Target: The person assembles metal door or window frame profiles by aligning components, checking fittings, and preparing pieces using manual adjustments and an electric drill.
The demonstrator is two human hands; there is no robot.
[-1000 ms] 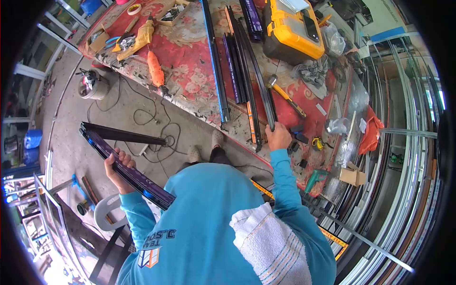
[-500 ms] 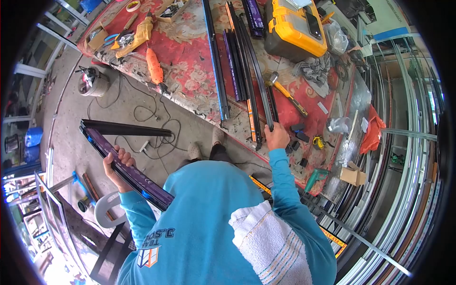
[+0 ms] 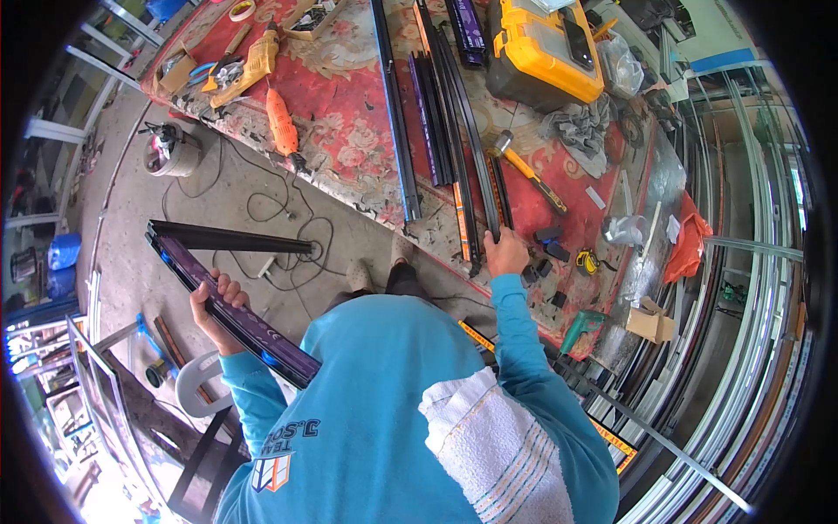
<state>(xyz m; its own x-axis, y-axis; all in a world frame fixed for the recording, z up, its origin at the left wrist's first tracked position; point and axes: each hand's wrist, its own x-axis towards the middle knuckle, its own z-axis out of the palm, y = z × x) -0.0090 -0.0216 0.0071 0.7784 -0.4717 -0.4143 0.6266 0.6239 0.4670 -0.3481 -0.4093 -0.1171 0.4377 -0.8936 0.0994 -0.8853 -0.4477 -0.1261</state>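
My left hand [image 3: 220, 306] is wrapped round a black metal frame [image 3: 249, 330] with purple printed film along it. The frame bends at a corner at the far left, and its other black bar runs right over the floor. One end is hidden behind the shirt. At the table's near edge my right hand [image 3: 506, 253] is closed on the end of a long black metal profile [image 3: 477, 144]. Beside that lies a black profile with an orange printed strip [image 3: 462, 223]. Further left on the table rests another dark profile with a blue edge [image 3: 397, 131].
On the red patterned table cover [image 3: 336, 100] lie a hammer [image 3: 534, 179], a yellow toolbox [image 3: 546, 48], an orange power tool [image 3: 281, 122], a yellow drill [image 3: 259, 63] and a tape measure [image 3: 587, 261]. Cables and a bucket [image 3: 172, 150] are on the floor. Long profiles [image 3: 742, 367] fill the right-hand rack.
My right hand has shifted slightly left with the end of the black profile in it. The left hand and the frame stay almost where they were.
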